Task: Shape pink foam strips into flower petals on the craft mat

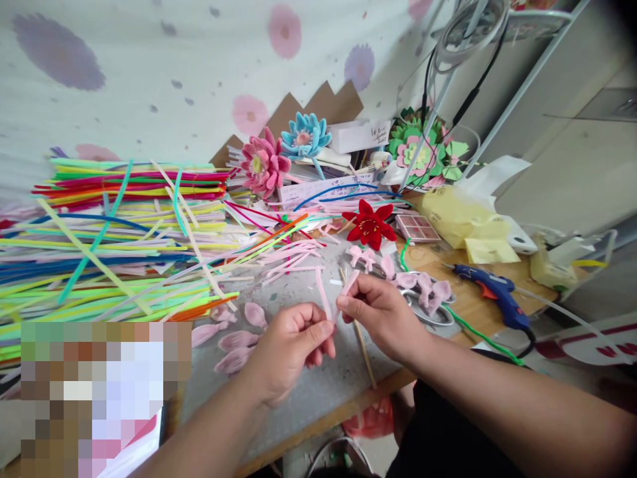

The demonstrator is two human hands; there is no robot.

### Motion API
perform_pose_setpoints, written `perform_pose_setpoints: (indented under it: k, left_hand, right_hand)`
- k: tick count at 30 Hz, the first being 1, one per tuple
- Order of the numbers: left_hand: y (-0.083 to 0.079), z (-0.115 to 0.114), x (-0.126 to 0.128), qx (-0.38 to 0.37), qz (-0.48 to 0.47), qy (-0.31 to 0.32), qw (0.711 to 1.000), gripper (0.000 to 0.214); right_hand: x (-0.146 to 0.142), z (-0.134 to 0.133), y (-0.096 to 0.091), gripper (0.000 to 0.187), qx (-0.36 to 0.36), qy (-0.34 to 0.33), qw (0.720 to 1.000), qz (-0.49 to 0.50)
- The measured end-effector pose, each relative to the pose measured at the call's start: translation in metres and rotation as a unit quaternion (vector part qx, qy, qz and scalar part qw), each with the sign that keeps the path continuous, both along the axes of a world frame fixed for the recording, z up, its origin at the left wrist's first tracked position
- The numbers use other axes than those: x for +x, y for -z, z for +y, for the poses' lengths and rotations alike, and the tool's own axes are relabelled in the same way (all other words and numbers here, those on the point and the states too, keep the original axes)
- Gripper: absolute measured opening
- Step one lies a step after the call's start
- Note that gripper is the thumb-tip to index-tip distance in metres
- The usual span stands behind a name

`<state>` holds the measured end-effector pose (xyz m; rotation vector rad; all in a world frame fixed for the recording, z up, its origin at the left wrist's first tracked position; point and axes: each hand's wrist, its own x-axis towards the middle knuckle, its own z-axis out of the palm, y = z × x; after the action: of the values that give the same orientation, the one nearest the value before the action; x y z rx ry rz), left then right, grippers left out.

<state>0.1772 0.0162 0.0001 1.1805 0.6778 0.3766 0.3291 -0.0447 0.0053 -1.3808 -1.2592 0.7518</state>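
My left hand (291,348) and my right hand (379,313) meet over the grey mat (308,388), both pinching one light pink pipe cleaner (326,299) bent into a narrow V. The left fingers grip one leg, the right fingers the other. A thin wooden stick (365,358) lies on the mat under my right hand. Several finished pink petals (233,340) lie just left of my left hand, and more pink petals (423,285) lie beyond my right hand beside grey scissors (430,313).
A large heap of coloured pipe cleaners (114,239) fills the left. A red flower (369,226), a pink flower (263,164) and a blue flower (304,136) stand at the back. A blue glue gun (492,292) lies at the right. The table's front edge (348,411) runs near me.
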Motion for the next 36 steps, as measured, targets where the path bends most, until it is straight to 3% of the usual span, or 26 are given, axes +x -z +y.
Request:
perform_pose_setpoints:
  k: [4,7,11,17,22,31,36]
  left_hand:
    - [-0.001,0.001,-0.001,0.018,-0.011,-0.018,1.000,0.024]
    - [-0.003,0.000,-0.001,-0.002,-0.045,-0.018,0.999,0.023]
    - [-0.004,-0.001,-0.001,-0.029,-0.065,0.010,0.997,0.018]
    - [0.000,0.000,-0.002,-0.058,-0.036,0.042,0.997,0.024]
    - [0.004,0.001,-0.001,-0.063,-0.021,0.069,0.995,0.030]
    - [0.002,-0.001,-0.001,-0.101,-0.073,0.051,0.991,0.021]
    - [0.003,-0.004,0.000,-0.116,-0.094,0.027,0.988,0.020]
  right_hand:
    - [0.007,-0.001,-0.006,0.014,0.103,-0.066,0.987,-0.102]
    - [0.017,0.001,-0.014,0.016,0.201,-0.143,0.937,-0.246]
    - [0.028,0.003,-0.019,0.021,0.248,-0.190,0.871,-0.378]
    - [0.027,-0.002,-0.017,0.018,0.254,-0.129,0.831,-0.478]
    - [0.027,-0.004,-0.015,0.025,0.269,-0.156,0.797,-0.519]
    - [0.032,-0.004,-0.012,0.018,0.305,-0.108,0.798,-0.508]
    - [0.029,-0.004,-0.009,0.021,0.337,-0.089,0.768,-0.538]
